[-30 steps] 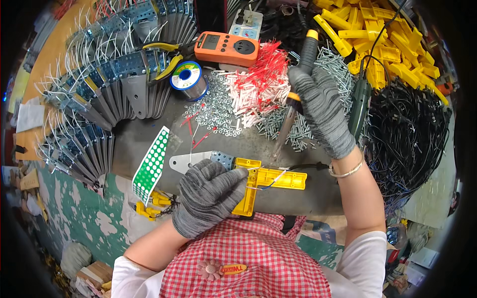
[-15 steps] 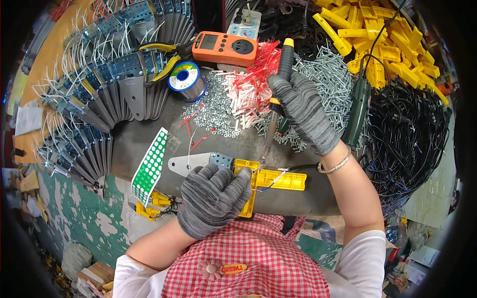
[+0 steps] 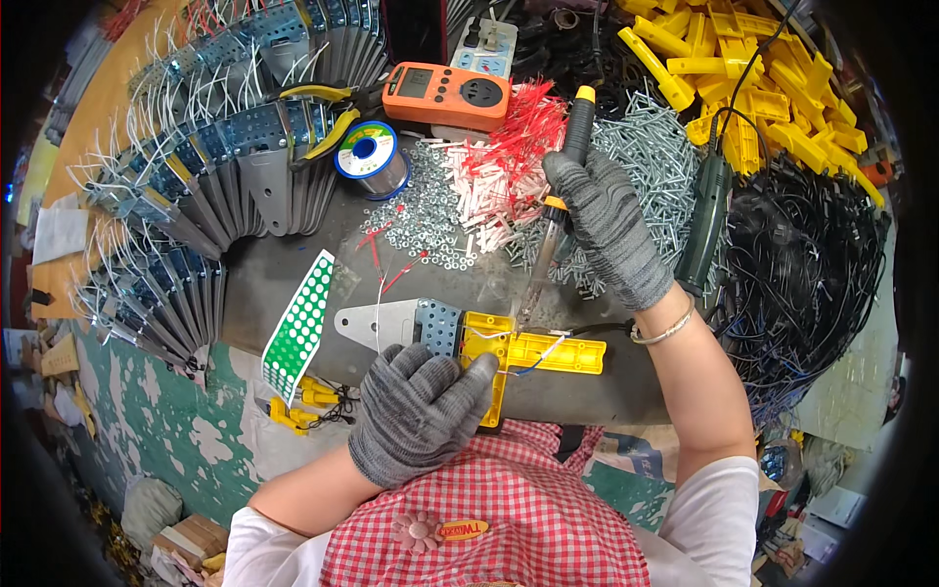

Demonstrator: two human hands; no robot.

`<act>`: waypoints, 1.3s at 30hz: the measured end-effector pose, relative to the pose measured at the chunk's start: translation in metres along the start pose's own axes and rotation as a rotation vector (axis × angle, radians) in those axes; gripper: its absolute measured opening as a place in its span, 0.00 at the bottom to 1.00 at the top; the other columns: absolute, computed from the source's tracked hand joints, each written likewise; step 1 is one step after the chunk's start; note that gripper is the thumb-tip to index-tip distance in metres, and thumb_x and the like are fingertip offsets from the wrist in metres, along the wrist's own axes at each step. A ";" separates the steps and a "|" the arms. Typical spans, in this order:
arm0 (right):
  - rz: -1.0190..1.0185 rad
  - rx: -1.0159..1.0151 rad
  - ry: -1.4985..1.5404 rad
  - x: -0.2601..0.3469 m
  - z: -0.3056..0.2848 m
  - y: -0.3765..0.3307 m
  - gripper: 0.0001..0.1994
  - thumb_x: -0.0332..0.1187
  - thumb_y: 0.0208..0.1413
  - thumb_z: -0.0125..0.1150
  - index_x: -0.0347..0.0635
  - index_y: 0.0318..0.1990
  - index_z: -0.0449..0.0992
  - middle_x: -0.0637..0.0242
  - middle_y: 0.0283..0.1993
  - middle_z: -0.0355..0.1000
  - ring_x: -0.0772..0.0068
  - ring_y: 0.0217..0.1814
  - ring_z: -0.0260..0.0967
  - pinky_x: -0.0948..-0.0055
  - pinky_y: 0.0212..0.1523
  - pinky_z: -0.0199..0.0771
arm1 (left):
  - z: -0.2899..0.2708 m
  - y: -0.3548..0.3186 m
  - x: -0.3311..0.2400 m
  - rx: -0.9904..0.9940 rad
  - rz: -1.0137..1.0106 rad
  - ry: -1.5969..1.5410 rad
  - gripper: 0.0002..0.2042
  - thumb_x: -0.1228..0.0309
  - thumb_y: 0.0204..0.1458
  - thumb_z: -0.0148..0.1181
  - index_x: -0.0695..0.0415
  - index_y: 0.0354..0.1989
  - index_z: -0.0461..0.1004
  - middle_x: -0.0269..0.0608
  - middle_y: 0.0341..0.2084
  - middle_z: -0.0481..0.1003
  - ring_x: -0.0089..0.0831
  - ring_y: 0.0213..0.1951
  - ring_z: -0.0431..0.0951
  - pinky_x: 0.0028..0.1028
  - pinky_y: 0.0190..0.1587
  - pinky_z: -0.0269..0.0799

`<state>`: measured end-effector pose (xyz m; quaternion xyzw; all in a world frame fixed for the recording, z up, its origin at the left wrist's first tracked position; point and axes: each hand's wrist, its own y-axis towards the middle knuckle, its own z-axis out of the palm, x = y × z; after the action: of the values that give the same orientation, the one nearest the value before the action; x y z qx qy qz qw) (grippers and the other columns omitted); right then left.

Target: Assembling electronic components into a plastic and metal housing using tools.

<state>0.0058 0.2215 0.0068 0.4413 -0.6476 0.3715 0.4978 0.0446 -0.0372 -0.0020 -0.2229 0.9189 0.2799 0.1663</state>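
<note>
My right hand (image 3: pixel 618 230), in a grey knitted glove, is closed round the black, yellow-capped handle of a soldering iron (image 3: pixel 580 125). Its long discoloured shaft slants down to a yellow plastic housing (image 3: pixel 558 354), with the tip at the housing's upper edge by thin white and blue wires. A grey metal plate (image 3: pixel 377 325) with a perforated end piece (image 3: pixel 437 328) fits into the housing's left side. My gloved left hand (image 3: pixel 421 411) grips the housing's near left part, thumb on top; its fingertips hide part of the joint. A thin white wire rises from beside its fingers.
Loose nuts (image 3: pixel 430 210), red-and-white leaded parts (image 3: pixel 514 147) and screws (image 3: pixel 636 157) lie beyond. A solder spool (image 3: pixel 372 161), pliers (image 3: pixel 328 132) and an orange meter (image 3: pixel 445 96) stand at back left. Yellow shells (image 3: pixel 753 78) and black cables (image 3: pixel 802 274) crowd the right.
My right hand and the soldering iron have shifted slightly right and toward me, the tip staying at the housing. My left hand keeps its grip, almost unmoved.
</note>
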 end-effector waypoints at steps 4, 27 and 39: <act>0.101 -0.050 0.142 0.007 -0.001 -0.013 0.19 0.48 0.65 0.57 0.38 0.42 0.76 0.72 0.32 0.71 0.81 0.34 0.69 0.75 0.35 0.75 | 0.002 -0.010 -0.005 -0.036 -0.012 -0.095 0.20 0.73 0.39 0.73 0.56 0.45 0.80 0.33 0.25 0.74 0.32 0.22 0.71 0.32 0.26 0.64; 0.032 0.023 -0.041 -0.003 0.009 -0.037 0.17 0.45 0.63 0.59 0.36 0.37 0.75 0.64 0.27 0.73 0.73 0.31 0.71 0.68 0.34 0.72 | 0.010 -0.017 -0.009 -0.021 0.005 -0.109 0.22 0.73 0.37 0.74 0.57 0.45 0.79 0.34 0.27 0.75 0.32 0.25 0.73 0.32 0.27 0.66; 0.035 0.041 0.052 0.001 0.008 -0.038 0.17 0.45 0.64 0.58 0.36 0.40 0.74 0.69 0.31 0.72 0.79 0.34 0.69 0.72 0.35 0.72 | -0.027 -0.023 0.081 -0.011 -0.416 0.433 0.26 0.60 0.43 0.68 0.54 0.53 0.74 0.47 0.36 0.69 0.47 0.43 0.70 0.46 0.47 0.64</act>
<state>0.0394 0.2012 0.0074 0.4303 -0.6345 0.4045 0.4987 -0.0170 -0.0958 -0.0262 -0.4619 0.8659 0.1909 0.0190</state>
